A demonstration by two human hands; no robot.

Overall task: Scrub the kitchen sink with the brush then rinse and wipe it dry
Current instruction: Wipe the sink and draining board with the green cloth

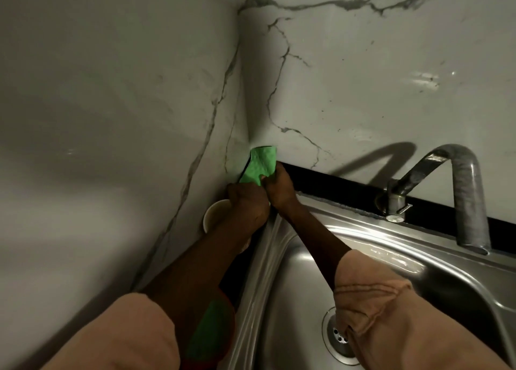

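Green cloth (259, 165) gripped by both hands' curled fingers (275, 181) in the wall corner beyond the sink (307, 258) rim.

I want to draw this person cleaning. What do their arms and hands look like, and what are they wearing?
Both arms wear loose, peach-coloured sleeves pushed up, so the forearms are bare. The right sleeve has a stitched seam around its bunched cuff. The left sleeve looks plain and smooth. The left hand and right hand are bare: no gloves show.

Both hands, left (247, 202) and right (279, 186), grip a green cloth (259, 164) in the wall corner beside the steel sink (418, 260).
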